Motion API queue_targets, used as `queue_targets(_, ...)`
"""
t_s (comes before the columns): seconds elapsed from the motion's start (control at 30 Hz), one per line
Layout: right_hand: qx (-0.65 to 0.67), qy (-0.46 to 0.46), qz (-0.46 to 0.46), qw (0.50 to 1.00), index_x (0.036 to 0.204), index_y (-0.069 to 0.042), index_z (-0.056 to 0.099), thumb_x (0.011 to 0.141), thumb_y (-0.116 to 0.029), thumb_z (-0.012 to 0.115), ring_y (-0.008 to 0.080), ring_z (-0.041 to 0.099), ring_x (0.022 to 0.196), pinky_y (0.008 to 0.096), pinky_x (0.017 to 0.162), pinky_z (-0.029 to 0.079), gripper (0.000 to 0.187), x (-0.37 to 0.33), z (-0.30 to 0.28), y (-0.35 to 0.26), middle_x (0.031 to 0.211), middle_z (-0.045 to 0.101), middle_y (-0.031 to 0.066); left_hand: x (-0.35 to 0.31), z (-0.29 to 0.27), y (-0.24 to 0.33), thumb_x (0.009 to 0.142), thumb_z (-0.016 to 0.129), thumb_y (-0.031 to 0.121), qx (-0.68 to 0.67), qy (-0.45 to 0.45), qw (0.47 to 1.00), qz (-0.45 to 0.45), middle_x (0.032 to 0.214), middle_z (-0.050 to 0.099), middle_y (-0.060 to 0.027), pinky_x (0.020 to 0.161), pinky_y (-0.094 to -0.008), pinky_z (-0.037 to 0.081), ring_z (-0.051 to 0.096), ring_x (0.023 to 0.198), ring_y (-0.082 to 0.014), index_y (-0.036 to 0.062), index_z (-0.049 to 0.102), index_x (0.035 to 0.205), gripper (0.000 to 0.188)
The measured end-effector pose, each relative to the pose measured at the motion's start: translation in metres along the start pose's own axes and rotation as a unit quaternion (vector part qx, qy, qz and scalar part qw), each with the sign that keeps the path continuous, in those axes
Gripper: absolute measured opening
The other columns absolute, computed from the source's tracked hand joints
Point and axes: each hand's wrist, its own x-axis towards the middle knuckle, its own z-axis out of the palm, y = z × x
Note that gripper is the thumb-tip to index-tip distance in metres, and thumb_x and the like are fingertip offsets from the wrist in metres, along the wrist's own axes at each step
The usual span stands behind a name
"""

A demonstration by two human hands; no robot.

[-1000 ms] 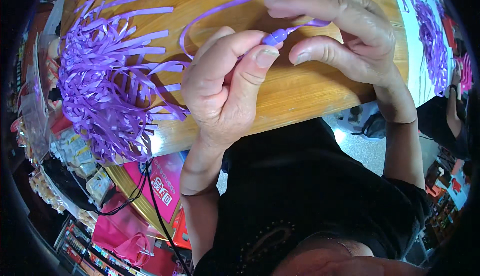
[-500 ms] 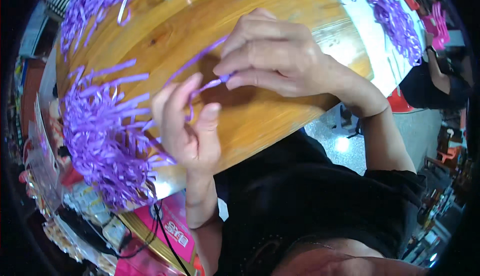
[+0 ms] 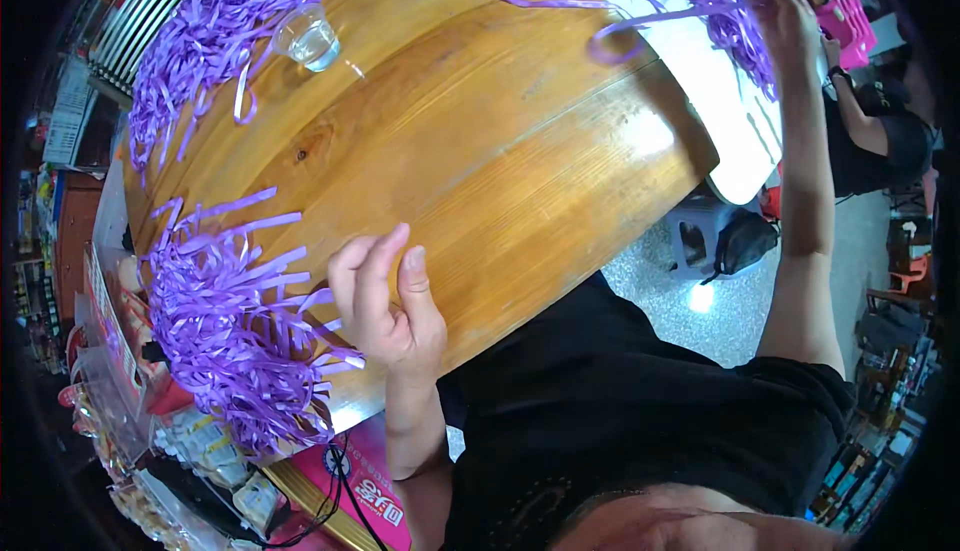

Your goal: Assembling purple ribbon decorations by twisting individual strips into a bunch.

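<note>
My left hand [image 3: 388,301] is raised over the near side of the wooden table [image 3: 450,151], thumb and fingers apart with nothing between them. Just left of it lies a thick heap of purple ribbon strips [image 3: 215,321], their cut ends pointing toward the hand. My right arm is stretched to the far right, and the right hand [image 3: 785,13] is at the purple ribbon pile [image 3: 735,26] on the white surface [image 3: 740,166]. A length of purple ribbon [image 3: 650,23] trails leftward in a curl from that hand; the fingertips are partly hidden.
Another heap of purple ribbon [image 3: 205,46] lies at the far left beside a clear plastic cup [image 3: 308,39]. A grey stool [image 3: 700,236] stands below the table's right edge. At the right are a pink chair [image 3: 848,21] and another person [image 3: 880,136].
My right hand has left the ribbon it was pinching beside the left hand and swung far right to the pile. My left hand has stayed near its place, without ribbon now.
</note>
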Motion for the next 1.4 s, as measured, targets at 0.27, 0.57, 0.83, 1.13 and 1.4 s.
queue_targets(0.27,-0.090,0.079,-0.122,0.985,0.106,-0.002,0.063,0.079,-0.015,0.070,0.0154,0.061,0.095,0.0258,0.079,0.043,0.031,0.042,0.007,0.084,0.099,0.066,0.0065,-0.007,0.006,-0.010,0.074,0.067,-0.002,0.052,-0.008,0.998,0.040,0.081,0.055,-0.0089,0.061,-0.0285,0.043,0.053,0.070,-0.0218,0.0010,0.065,0.091,0.017)
queue_targets(0.57,-0.306,-0.235,-0.037,0.922,0.106,-0.002,0.064,0.081,-0.024,0.068,0.0161,0.058,0.098,0.0279,0.089,0.041,0.034,-0.001,0.165,0.145,0.101,0.065,0.0098,-0.010,0.007,-0.029,0.069,0.068,0.003,0.099,0.019,0.989,0.106,0.077,0.052,-0.0086,0.060,-0.0334,0.042,0.053,0.067,-0.0237,0.0041,0.062,0.082,0.015)
queue_targets(0.83,-0.476,-0.219,-0.353,0.775,0.107,-0.001,0.062,0.084,-0.014,0.064,0.0133,0.059,0.093,0.0247,0.080,0.046,0.026,-0.026,0.211,0.105,0.103,0.064,0.0083,-0.006,0.010,-0.022,0.068,0.065,0.010,0.090,0.003,0.980,0.176,0.076,0.051,-0.0058,0.060,-0.0348,0.043,0.053,0.066,-0.0225,0.0055,0.059,0.077,0.012)
queue_targets(1.13,-0.134,-0.564,-0.390,0.715,0.094,-0.003,0.066,0.077,-0.005,0.065,0.0218,0.060,0.095,0.0306,0.082,0.047,0.017,-0.199,0.412,0.059,0.100,0.064,0.0086,-0.019,0.016,-0.018,0.071,0.056,0.021,0.026,-0.127,0.953,0.272,0.070,0.049,-0.0028,0.063,-0.0330,0.043,0.053,0.072,-0.0185,0.0086,0.054,0.066,0.013)
queue_targets(1.4,-0.205,-0.521,-0.556,0.615,0.081,-0.004,0.064,0.076,-0.026,0.063,0.0272,0.057,0.087,0.0380,0.081,0.045,0.022,-0.279,0.504,0.065,0.087,0.061,0.0099,-0.024,0.020,-0.020,0.069,0.056,0.017,0.056,-0.137,0.955,0.259,0.068,0.054,-0.0040,0.067,-0.0331,0.044,0.056,0.071,-0.0197,0.0075,0.058,0.060,0.013)
